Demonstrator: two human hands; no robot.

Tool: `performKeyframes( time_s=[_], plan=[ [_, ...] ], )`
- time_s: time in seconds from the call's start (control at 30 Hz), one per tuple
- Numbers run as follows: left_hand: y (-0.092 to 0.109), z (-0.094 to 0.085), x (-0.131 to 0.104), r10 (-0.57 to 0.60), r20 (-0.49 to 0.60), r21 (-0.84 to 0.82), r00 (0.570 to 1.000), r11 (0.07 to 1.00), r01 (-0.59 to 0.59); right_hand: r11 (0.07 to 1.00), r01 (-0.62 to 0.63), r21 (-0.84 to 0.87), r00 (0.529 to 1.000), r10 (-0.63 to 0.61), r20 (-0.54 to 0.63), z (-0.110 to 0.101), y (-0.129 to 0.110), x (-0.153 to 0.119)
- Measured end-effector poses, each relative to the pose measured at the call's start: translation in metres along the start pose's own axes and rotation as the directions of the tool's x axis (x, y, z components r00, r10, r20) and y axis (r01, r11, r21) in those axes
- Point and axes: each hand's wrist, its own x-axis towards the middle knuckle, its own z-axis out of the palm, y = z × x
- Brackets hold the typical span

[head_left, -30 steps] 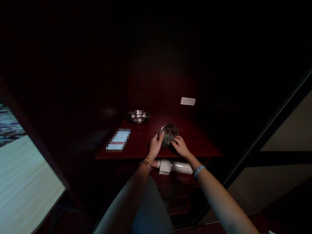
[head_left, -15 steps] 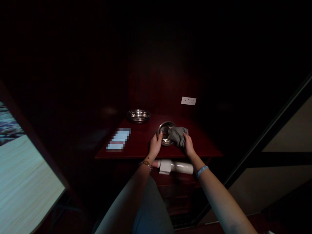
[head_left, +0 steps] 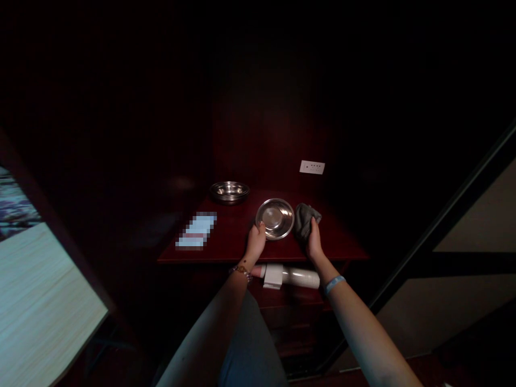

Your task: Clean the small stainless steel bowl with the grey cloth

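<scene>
A shiny round metal bowl is tilted so that its inside faces me, above the dark red tabletop. My left hand grips its lower left rim, the thumb on the inner side. Just right of the bowl, my right hand clutches a crumpled grey cloth, which is apart from the bowl or only close to its rim. More metal bowls, apparently stacked, stand at the back left of the tabletop.
A pixelated flat item lies on the tabletop's left side. Below the front edge is a white cylindrical object with a white band. A wall socket is behind. A pale wooden table stands at far left.
The cloth has come out of the bowl and moved right with my right hand. The bowl has turned, so its inside now shows fully.
</scene>
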Motion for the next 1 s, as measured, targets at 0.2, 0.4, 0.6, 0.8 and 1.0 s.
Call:
performKeyframes(
  time_s=[0.2,0.4,0.6,0.8,1.0],
  plan=[
    [0.001,0.001,0.001,-0.016,0.03,-0.019,0.999,1.0,0.017,0.996,-0.013,-0.093,0.952,0.041,0.303,0.015,-0.016,-0.007],
    [0.004,0.001,0.0,-0.002,0.05,-0.04,0.999,0.999,0.004,0.988,0.037,-0.147,0.947,0.012,0.322,0.012,-0.011,-0.005],
    [0.005,0.002,-0.004,0.013,0.084,-0.061,0.996,0.998,-0.008,0.926,0.192,-0.324,0.971,-0.131,0.201,0.011,-0.003,-0.01],
    [0.008,0.002,-0.006,0.078,0.151,-0.13,0.986,0.99,-0.058,0.957,0.041,-0.286,0.998,-0.027,0.053,0.008,0.012,-0.007],
    [0.011,0.005,-0.007,0.151,0.27,-0.2,0.951,0.975,-0.098,0.937,-0.098,-0.336,0.991,0.122,0.053,0.004,0.021,0.003]
  ],
)
